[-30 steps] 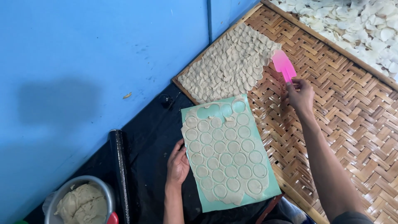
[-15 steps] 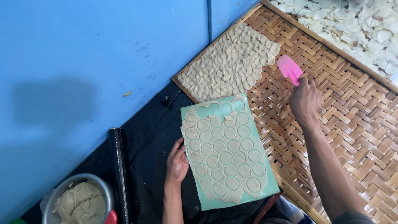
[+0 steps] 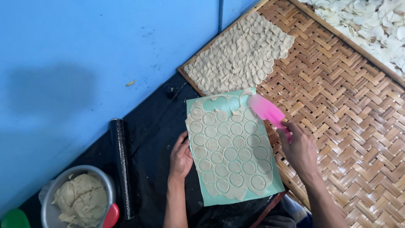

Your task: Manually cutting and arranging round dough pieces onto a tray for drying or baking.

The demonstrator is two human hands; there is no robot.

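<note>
Right hand (image 3: 300, 148), right of centre, fingers clamped on pink spatula (image 3: 267, 111); blade over upper right edge of dough sheet (image 3: 228, 152). Sheet, scored with circles, lies on green mat (image 3: 270, 188) at centre. Left hand (image 3: 181, 156) flat, fingers together, on mat's left edge. Cut dough rounds (image 3: 242, 57) on woven tray (image 3: 350, 126), upper centre. Black rolling pin (image 3: 123, 166), bowl of dough (image 3: 80, 198) lower left.

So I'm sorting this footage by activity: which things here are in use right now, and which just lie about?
In use:
right hand holding pink scraper
left hand beside dough sheet cut into circles
green mat
dough discs on woven tray

Lying about:
black rolling pin
metal bowl of dough
red lid
</note>
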